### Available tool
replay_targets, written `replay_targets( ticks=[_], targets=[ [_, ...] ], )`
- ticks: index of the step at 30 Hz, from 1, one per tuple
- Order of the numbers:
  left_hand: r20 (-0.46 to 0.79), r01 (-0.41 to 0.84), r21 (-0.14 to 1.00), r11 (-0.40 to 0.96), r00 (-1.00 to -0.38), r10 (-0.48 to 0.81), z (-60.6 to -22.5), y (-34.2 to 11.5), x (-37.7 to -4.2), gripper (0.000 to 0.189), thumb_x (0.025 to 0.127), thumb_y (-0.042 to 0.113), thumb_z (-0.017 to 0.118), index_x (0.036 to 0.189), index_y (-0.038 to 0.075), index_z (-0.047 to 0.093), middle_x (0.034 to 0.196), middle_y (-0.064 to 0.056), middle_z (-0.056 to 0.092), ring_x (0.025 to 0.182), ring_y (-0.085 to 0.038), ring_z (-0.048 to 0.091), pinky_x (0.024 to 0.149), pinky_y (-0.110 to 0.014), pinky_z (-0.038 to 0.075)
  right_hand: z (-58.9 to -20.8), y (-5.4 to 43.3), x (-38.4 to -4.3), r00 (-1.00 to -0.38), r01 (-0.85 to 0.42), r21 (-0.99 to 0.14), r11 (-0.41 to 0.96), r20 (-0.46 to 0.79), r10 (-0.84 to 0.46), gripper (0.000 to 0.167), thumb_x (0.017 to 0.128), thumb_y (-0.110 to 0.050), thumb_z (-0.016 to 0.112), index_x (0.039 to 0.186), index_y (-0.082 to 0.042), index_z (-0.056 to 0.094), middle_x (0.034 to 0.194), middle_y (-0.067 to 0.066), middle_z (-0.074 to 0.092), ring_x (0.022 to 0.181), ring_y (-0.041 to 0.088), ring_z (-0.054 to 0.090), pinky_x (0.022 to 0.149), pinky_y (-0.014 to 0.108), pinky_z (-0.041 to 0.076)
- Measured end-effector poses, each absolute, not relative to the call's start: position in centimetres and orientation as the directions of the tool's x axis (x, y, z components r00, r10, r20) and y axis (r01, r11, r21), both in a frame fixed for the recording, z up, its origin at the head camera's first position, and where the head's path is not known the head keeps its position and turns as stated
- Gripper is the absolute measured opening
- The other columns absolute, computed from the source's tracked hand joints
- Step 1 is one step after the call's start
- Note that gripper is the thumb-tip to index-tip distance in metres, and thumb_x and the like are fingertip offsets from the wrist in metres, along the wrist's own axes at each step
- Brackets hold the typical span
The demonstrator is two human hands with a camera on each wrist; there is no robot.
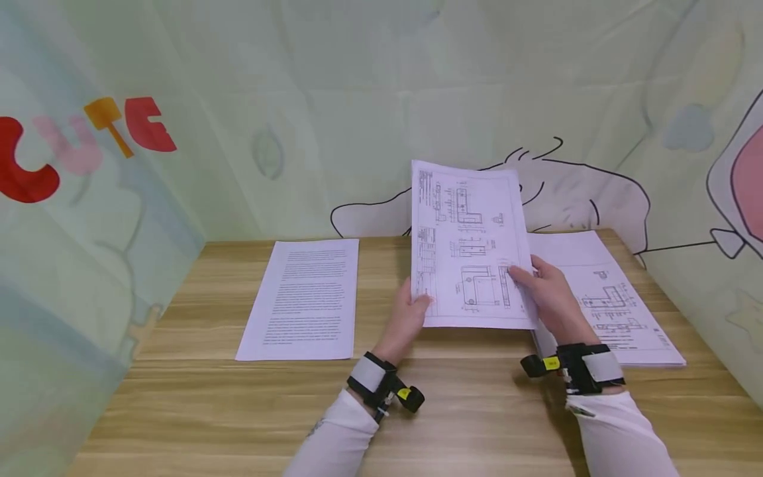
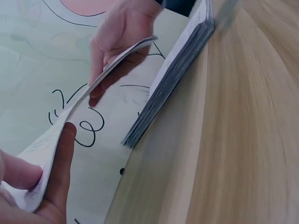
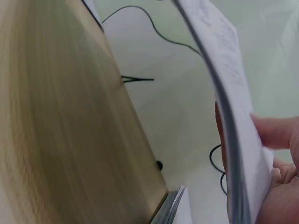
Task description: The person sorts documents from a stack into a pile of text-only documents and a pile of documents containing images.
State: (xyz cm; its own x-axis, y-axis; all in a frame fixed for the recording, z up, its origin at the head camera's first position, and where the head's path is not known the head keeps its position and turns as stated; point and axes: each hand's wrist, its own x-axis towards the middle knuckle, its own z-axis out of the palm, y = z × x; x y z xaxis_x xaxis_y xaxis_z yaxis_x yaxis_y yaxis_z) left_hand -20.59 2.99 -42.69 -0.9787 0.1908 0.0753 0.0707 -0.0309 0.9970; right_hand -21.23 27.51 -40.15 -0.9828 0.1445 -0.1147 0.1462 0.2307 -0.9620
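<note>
A thin stack of paper sheets [image 1: 471, 245], printed with technical drawings, is held up above the table by both hands. My left hand [image 1: 406, 313] pinches its lower left corner, thumb on the printed face and fingers behind. At the lower right edge my right hand [image 1: 551, 298] grips it the same way, thumb on top. Several sheets' edges show along the side of the held stack [image 3: 229, 126] in the right wrist view. Beneath and beyond the right hand lies a thicker pile of drawing sheets [image 1: 620, 311] on the table, partly hidden by that hand and the held stack.
A text-printed page [image 1: 310, 301] lies flat on the left part of the wooden table [image 1: 238, 411]. Behind the table hangs a pale printed cloth [image 1: 357, 112] with cartoon shapes and coloured letters. Black bands with small cameras sit on both wrists.
</note>
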Motion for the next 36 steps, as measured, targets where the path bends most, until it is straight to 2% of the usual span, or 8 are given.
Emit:
replay_targets(
  ticks=[4,8,11,15,18,22,28,36],
  targets=[
    [0.088,0.093,0.996,0.016,-0.975,0.205,-42.8,1.3,-20.8,0.034,0.092,0.009,0.045,0.126,0.013,0.047,0.111,-0.002,0.058,0.092,-0.014,0.055,0.078,-0.03,0.044,-39.6,26.3,-20.8,-0.992,0.097,-0.941,0.325,-0.065,0.107,0.057,0.093,-0.036,0.047,0.142,-0.012,0.03,0.118,0.013,0.054,0.089,0.018,0.06,0.07,0.023,0.05],
    [0.102,0.13,0.985,0.116,-0.97,0.221,-42.4,-0.6,-21.0,0.031,0.093,0.016,0.048,0.123,0.012,0.049,0.105,-0.004,0.058,0.087,-0.015,0.056,0.073,-0.029,0.046,-39.3,25.0,-20.6,-0.998,0.031,-0.902,0.43,-0.003,0.067,0.05,0.096,-0.027,0.042,0.141,-0.008,0.031,0.116,0.015,0.055,0.087,0.022,0.059,0.068,0.021,0.049],
    [0.097,0.146,0.966,0.214,-0.97,0.224,-42.0,-1.7,-21.0,0.032,0.092,0.016,0.05,0.123,0.01,0.049,0.103,-0.007,0.06,0.082,-0.015,0.059,0.067,-0.029,0.049,-39.4,24.1,-20.6,-0.997,-0.043,-0.848,0.529,0.073,0.036,0.045,0.096,-0.017,0.043,0.137,-0.002,0.036,0.109,0.019,0.058,0.082,0.025,0.059,0.065,0.026,0.05],
    [0.056,0.136,0.921,0.365,-0.974,0.221,-41.6,-2.7,-21.0,0.034,0.091,0.016,0.051,0.124,0.008,0.048,0.107,-0.009,0.061,0.08,-0.014,0.06,0.064,-0.028,0.05,-39.9,23.0,-20.6,-0.99,-0.101,-0.739,0.666,0.14,0.006,0.042,0.093,-0.009,0.047,0.133,0.005,0.04,0.107,0.025,0.059,0.083,0.029,0.059,0.069,0.037,0.05],
    [0.028,0.133,0.864,0.486,-0.976,0.216,-41.5,-3.2,-20.9,0.035,0.089,0.015,0.053,0.122,0.007,0.051,0.108,-0.008,0.062,0.08,-0.012,0.06,0.066,-0.027,0.049,-40.4,22.5,-20.6,-0.991,-0.095,-0.699,0.709,0.132,-0.003,0.042,0.092,-0.008,0.049,0.131,0.005,0.042,0.11,0.025,0.058,0.087,0.028,0.058,0.074,0.042,0.049],
    [0.003,0.134,0.809,0.573,-0.974,0.225,-41.8,-3.8,-20.8,0.031,0.086,0.013,0.057,0.116,0.004,0.056,0.099,-0.008,0.064,0.075,-0.012,0.059,0.063,-0.026,0.047,-40.9,22.3,-20.6,-0.995,-0.073,-0.692,0.718,0.105,0.0,0.039,0.091,-0.009,0.052,0.127,0.003,0.048,0.107,0.022,0.06,0.085,0.026,0.059,0.071,0.04,0.049],
    [-0.071,0.079,0.8,0.595,-0.972,0.225,-42.3,-4.6,-20.7,0.026,0.082,0.014,0.063,0.106,0.005,0.06,0.076,-0.001,0.062,0.06,-0.012,0.053,0.051,-0.026,0.04,-41.7,22.3,-20.9,-0.999,-0.026,-0.677,0.736,0.033,-0.005,0.031,0.089,-0.012,0.057,0.114,0.005,0.057,0.095,0.018,0.062,0.077,0.023,0.057,0.062,0.032,0.047],
    [-0.173,0.017,0.798,0.602,-0.951,0.257,-42.9,-4.8,-20.9,0.022,0.081,0.017,0.065,0.1,0.006,0.064,0.066,-0.001,0.062,0.053,-0.014,0.055,0.046,-0.024,0.04,-42.2,22.5,-21.0,-1.0,0.002,-0.67,0.742,-0.017,-0.013,0.034,0.086,-0.016,0.061,0.11,0.008,0.06,0.083,0.014,0.065,0.065,0.018,0.058,0.056,0.029,0.046]
  ],
)
